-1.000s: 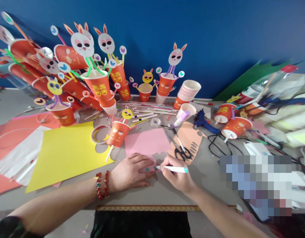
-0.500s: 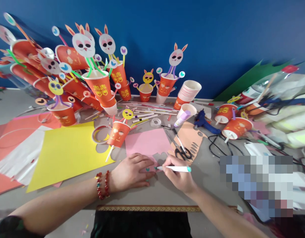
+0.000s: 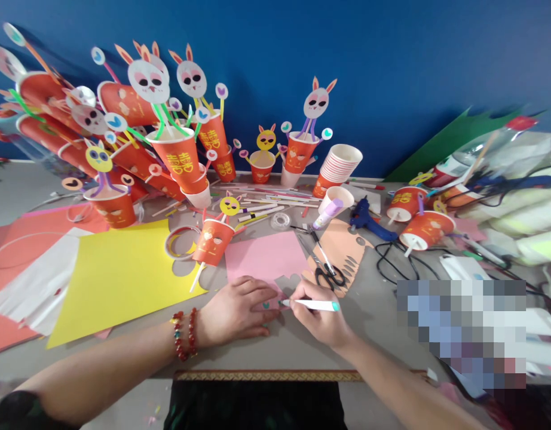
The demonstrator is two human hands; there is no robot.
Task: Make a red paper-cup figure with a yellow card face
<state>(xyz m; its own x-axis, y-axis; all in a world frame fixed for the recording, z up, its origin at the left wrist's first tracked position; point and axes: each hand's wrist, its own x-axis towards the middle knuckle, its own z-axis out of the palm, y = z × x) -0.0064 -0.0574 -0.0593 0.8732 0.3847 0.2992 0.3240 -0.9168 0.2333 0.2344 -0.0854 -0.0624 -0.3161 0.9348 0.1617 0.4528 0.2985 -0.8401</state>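
Note:
My left hand [image 3: 239, 309] lies flat with its fingers stretched over a small pink paper piece [image 3: 272, 303], holding it against the table. Small teal marks show on that piece between my hands. A white marker [image 3: 315, 305] with a teal end is gripped in my right hand [image 3: 320, 316], its tip touching the pink piece. Just beyond lies a larger pink sheet [image 3: 266, 255] with a cut edge. Black-handled scissors [image 3: 329, 277] rest to the right, partly over an orange paper sheet [image 3: 347, 246] with cut-outs. A red cup with a yellow rabbit figure [image 3: 213, 242] stands behind my left hand.
Yellow paper [image 3: 118, 280] spreads on the left beside a tape roll [image 3: 181, 243]. Several red cups with rabbit figures [image 3: 174, 152] stand at the back left. A cup stack [image 3: 338, 171], a blue glue gun [image 3: 369, 221] and cables [image 3: 392, 266] are behind and right.
The marker's rear end and my right hand have shifted slightly left, with the tip still on the pink paper. My left hand stays in place.

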